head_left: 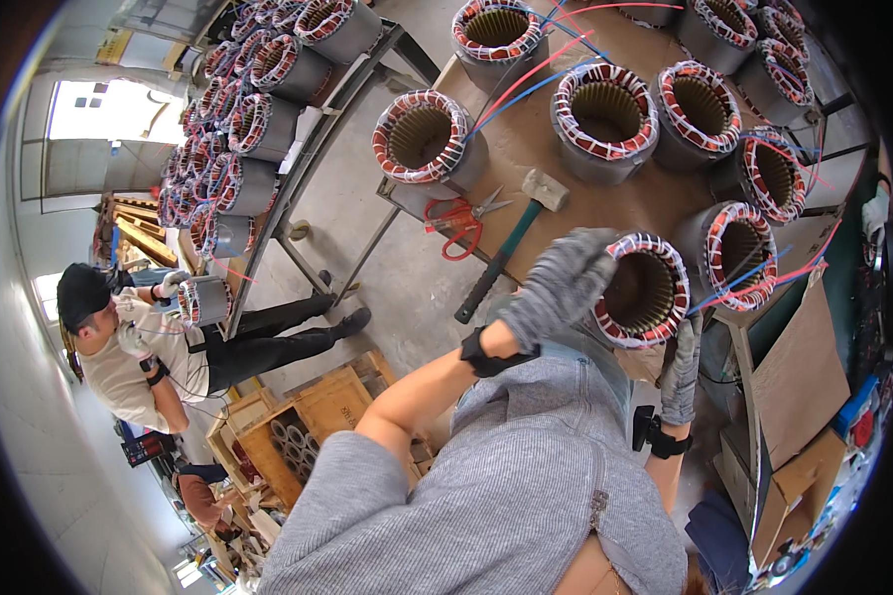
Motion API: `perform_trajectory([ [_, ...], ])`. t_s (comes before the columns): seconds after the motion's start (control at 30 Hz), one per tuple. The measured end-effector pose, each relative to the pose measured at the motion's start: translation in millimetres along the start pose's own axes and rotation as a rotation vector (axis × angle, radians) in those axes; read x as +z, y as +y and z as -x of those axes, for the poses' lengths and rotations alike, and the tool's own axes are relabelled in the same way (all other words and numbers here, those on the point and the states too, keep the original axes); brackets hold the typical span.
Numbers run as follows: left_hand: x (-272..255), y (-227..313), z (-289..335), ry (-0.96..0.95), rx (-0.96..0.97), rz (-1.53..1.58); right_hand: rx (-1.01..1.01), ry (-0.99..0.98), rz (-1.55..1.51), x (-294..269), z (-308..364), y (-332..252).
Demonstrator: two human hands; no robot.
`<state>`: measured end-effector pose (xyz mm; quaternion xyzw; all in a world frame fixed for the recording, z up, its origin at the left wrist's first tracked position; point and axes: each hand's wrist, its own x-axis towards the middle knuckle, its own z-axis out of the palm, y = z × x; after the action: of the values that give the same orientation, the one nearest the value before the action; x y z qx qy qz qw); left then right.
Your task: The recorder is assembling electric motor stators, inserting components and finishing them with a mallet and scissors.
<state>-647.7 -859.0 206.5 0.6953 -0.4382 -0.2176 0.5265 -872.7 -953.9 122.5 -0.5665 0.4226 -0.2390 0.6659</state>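
Note:
A motor stator (648,332) with white-laced copper windings sits at the near edge of the workbench, in front of my body. My left hand (563,281), in a grey glove, grips its rim from the left, fingers curled over the top. From the right, my gloved right hand (681,369) holds the stator's lower side; part of its fingers is hidden. Left of the stator lies a mallet (511,248) with a pale head and a dark green handle. Red-handled scissors (463,220) rest beside the mallet, at the bench's left edge.
Several more stators (605,119) stand on the brown bench top (501,178), some trailing red and blue wires (546,74). A rack (313,149) at the left carries many stators. A co-worker (149,347) there holds one. Wooden crates (308,426) and cardboard (799,367) flank me.

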Motion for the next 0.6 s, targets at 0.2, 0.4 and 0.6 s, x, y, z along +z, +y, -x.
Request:
perform_trajectory([
  [0.2,-34,-81,22,-0.278,-0.55,0.268,0.297,0.256,-0.706,10,10,19],
  [0.4,-26,-85,27,-0.367,-0.584,0.34,-0.035,0.046,0.297,12,8,25],
  [0.6,-5,-88,19,-0.49,-0.678,0.344,-0.047,-0.001,0.287,6,0,29],
])
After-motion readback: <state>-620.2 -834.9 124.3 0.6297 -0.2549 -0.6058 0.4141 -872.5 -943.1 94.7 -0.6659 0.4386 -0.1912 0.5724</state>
